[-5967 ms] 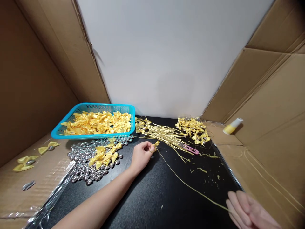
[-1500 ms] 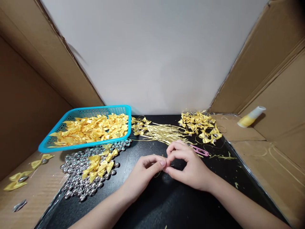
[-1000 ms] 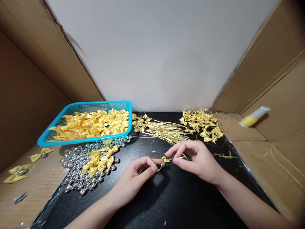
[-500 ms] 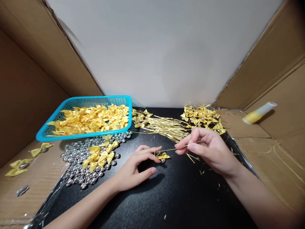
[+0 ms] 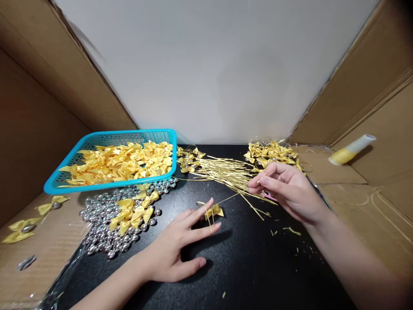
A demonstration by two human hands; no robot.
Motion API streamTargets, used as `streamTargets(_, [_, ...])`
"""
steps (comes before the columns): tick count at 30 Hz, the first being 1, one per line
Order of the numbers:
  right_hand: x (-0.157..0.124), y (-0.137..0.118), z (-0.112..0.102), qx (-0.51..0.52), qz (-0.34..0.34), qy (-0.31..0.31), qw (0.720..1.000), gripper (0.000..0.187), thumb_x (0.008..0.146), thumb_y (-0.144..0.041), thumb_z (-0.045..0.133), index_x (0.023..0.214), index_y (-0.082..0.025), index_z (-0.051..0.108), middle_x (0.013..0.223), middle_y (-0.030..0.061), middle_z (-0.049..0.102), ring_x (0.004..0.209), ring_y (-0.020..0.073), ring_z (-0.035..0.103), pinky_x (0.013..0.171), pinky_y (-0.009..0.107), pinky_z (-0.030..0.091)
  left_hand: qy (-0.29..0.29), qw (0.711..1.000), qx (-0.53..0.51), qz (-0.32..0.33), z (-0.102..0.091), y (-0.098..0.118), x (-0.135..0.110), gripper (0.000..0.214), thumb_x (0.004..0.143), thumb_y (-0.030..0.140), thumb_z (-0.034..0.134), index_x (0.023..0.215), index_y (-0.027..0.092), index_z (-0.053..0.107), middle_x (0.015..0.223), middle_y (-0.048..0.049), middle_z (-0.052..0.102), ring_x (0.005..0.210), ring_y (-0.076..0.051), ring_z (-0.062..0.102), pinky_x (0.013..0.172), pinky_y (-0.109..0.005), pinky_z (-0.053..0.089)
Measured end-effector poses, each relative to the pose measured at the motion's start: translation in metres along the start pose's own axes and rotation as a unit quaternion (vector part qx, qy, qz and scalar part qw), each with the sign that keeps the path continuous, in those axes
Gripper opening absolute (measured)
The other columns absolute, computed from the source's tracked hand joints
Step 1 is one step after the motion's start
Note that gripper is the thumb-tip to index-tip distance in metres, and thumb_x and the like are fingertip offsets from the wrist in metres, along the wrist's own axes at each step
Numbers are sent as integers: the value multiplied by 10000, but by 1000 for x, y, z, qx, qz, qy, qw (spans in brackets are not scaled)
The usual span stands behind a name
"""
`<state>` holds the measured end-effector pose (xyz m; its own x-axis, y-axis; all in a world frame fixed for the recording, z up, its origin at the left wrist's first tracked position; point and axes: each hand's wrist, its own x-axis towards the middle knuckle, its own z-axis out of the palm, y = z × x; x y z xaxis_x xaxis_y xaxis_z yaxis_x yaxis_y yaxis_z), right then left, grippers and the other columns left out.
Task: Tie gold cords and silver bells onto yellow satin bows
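A small yellow ribbon bow (image 5: 214, 211) hangs just above the black table (image 5: 245, 267), tied on a thin gold thread (image 5: 232, 196). My right hand (image 5: 287, 189) pinches the thread's far end and holds it taut, up and to the right. My left hand (image 5: 176, 247) rests on the table with its fingers stretched out, the fingertips beside the bow and a short thread end running between them. A bundle of gold threads (image 5: 226, 172) lies behind the hands.
A turquoise basket (image 5: 64, 160) full of yellow bows stands at the back left. Silver beads (image 5: 103, 219) with several bows on them lie in front of it. A heap of tied bows (image 5: 271, 151) and a white-yellow tube (image 5: 351, 149) are at the right. Cardboard walls close both sides.
My right hand has drawn the thread up and to the right, away from the left. My left hand has let the bow go and spread flat on the table.
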<state>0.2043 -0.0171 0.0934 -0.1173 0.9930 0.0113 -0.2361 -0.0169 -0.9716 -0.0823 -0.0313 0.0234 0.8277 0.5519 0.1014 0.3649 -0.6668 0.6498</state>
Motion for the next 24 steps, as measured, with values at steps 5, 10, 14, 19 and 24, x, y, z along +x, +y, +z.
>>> streamTargets(5, [1, -2, -2, 15, 1, 0, 1000, 211, 696, -276, 814, 676, -187, 623, 706, 22, 754, 642, 141, 727, 620, 204, 591, -15, 999, 38, 22, -1, -4, 0, 770, 764, 235, 626, 1458, 362, 317, 1614, -27, -2, 1344, -416, 238, 1021, -611, 287])
streamTargets(10, [4, -3, -12, 32, -9, 39, 999, 212, 684, -282, 821, 691, -187, 632, 703, 10, 744, 630, 122, 714, 619, 192, 590, 63, 990, -105, 73, 1, -2, -4, 537, 821, 309, 608, 1345, 362, 502, 1582, -24, 232, 1326, -362, 293, 1043, -558, 243])
streamTargets(14, [6, -1, -17, 42, 4, 41, 998, 214, 683, -280, 821, 698, -184, 630, 712, 12, 743, 634, 113, 710, 629, 185, 589, 141, 941, -308, -6, 9, 1, -4, 174, 864, 402, 612, 1008, 374, 706, 1350, 0, 591, 1070, -249, 510, 938, -436, 346])
streamTargets(19, [6, 3, -19, 33, 25, 34, 999, 241, 679, -298, 823, 702, -183, 612, 714, 12, 736, 648, 118, 711, 630, 191, 587, 197, 832, -493, -161, 20, 9, 2, 209, 795, 450, 686, 749, 249, 718, 828, -12, 732, 796, -176, 571, 830, -334, 386])
streamTargets(24, [7, 4, -16, 19, 36, 28, 999, 235, 683, -300, 819, 690, -179, 617, 728, 23, 739, 668, 128, 715, 632, 200, 583, 201, 784, -486, -331, 19, 17, 13, 280, 789, 470, 677, 798, 189, 675, 566, 27, 619, 574, -103, 461, 593, -226, 319])
